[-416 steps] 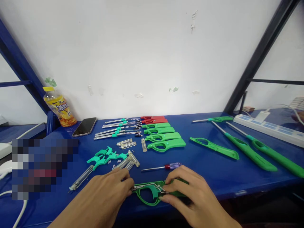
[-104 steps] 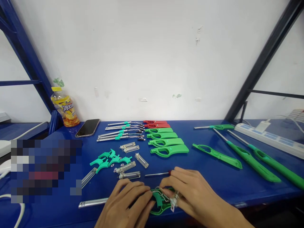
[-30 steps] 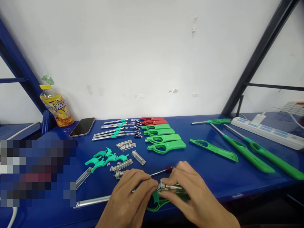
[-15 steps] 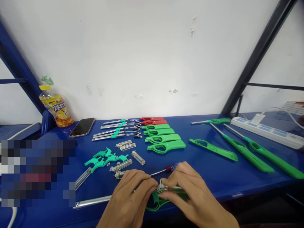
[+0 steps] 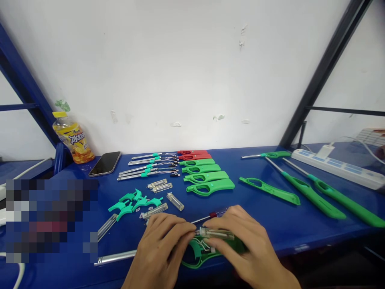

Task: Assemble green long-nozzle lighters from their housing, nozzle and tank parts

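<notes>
One clear tank [image 5: 219, 234] pinched in my right hand [image 5: 251, 247], over the open green shell [image 5: 195, 265] on the near side; left hand [image 5: 165, 245] bunched at its tip, can't tell if gripping. Guessing I'm fitting it; next calls for keeping wires [image 5: 203, 243] clear.

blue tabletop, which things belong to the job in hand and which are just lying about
Likely job: held clear cartridge; open green shell; loose cartridges; teal triggers; wired metal tubes; row of shells; screwdriver; green lighters

Lying about: drink bottle; phone; power strip
</notes>
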{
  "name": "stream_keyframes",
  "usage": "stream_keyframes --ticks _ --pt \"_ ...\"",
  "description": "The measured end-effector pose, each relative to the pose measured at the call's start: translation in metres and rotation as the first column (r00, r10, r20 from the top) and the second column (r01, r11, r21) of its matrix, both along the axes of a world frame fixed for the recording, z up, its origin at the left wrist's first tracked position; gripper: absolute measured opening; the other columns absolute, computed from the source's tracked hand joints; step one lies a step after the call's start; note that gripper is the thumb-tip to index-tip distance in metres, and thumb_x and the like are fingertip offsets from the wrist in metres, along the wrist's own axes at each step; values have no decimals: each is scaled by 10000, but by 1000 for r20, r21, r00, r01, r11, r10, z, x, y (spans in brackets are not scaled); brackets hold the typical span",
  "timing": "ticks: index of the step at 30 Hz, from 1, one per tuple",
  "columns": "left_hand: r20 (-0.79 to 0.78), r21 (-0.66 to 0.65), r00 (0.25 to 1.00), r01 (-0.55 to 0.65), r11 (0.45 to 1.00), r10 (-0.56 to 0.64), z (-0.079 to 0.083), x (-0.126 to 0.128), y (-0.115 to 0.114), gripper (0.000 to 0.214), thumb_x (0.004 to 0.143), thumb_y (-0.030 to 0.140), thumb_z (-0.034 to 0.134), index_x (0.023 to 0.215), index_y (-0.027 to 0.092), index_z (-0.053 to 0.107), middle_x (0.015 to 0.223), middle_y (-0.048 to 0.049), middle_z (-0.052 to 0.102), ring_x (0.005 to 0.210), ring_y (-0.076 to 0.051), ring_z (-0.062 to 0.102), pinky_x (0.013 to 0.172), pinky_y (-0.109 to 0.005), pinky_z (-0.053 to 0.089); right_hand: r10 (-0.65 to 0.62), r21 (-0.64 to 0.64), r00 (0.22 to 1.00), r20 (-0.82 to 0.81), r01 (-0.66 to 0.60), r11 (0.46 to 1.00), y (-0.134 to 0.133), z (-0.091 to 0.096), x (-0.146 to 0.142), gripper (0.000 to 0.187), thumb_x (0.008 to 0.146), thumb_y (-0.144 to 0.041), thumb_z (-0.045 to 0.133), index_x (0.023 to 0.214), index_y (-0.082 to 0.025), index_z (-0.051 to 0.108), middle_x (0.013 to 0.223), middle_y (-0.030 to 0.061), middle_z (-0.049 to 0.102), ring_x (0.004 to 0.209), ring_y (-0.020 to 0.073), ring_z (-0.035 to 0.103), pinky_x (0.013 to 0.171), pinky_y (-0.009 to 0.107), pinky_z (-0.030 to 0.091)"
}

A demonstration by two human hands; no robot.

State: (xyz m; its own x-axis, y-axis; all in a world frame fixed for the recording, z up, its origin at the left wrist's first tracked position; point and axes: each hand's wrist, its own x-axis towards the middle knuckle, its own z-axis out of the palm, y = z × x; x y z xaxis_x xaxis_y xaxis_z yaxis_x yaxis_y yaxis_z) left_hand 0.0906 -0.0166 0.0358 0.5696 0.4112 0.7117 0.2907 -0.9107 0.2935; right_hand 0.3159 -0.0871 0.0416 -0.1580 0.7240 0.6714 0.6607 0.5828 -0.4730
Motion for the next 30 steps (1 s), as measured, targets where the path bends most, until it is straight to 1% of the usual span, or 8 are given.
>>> stream_keyframes --ticks 2,5,10,13,19,25,30 --pt "13 -5 1000 -16 1000 16 0 1 -1 178 1081 100 596 1156 252 652 1017 20 743 934 -163 693 885 -311 518 0 42 1000 -10 1 999 1 0 1 174 1046 -177 730 1184 -282 712 965 -38 819 797 160 687 746 323 497" --pt "-3 -24 1000 -28 999 28 1 1 -1 196 1074 84 589 1143 260 642 1017 25 737 936 -160 691 885 -311 512 10 109 1000 8 -10 994 3 -1 2 195 1013 -124 765 1154 -252 723 974 -37 829 814 149 716 775 318 514" --pt "-23 -32 1000 -18 999 17 0 1 -2 221 1070 59 580 1167 251 637 1044 9 732 965 -167 682 905 -317 508 22 166 999 31 -27 986 5 -4 3 160 1022 -105 745 1138 -215 734 1001 -10 841 872 157 757 832 322 539" --pt "-24 -35 1000 -9 999 8 -1 1 -1 212 1072 56 577 1155 244 629 1036 6 724 960 -168 673 905 -315 506 18 185 999 34 -24 982 6 -6 4 142 1016 -100 748 1115 -203 745 1011 9 841 882 167 765 819 324 553" --pt "-29 -30 999 14 999 -15 -4 2 -1 223 1065 29 569 1148 231 615 1026 3 711 961 -167 652 904 -315 488 24 185 999 44 -32 982 6 -7 4 186 990 -56 755 1108 -200 742 1008 12 829 853 164 748 772 329 561" --pt "-37 4 999 24 1000 -23 -4 1 -1 227 1060 15 563 1155 216 613 1019 -5 714 946 -172 650 891 -327 493 31 154 999 34 -36 987 4 -7 4 151 998 -67 751 1073 -197 734 985 8 817 835 150 732 757 320 554" --pt "-43 16 999 18 1000 -17 -4 4 -2 229 1060 6 554 1154 207 612 1011 -16 720 949 -182 651 885 -336 514 34 157 999 40 -40 987 3 -6 4 150 996 -66 751 1069 -196 733 969 9 811 815 153 717 739 329 537"
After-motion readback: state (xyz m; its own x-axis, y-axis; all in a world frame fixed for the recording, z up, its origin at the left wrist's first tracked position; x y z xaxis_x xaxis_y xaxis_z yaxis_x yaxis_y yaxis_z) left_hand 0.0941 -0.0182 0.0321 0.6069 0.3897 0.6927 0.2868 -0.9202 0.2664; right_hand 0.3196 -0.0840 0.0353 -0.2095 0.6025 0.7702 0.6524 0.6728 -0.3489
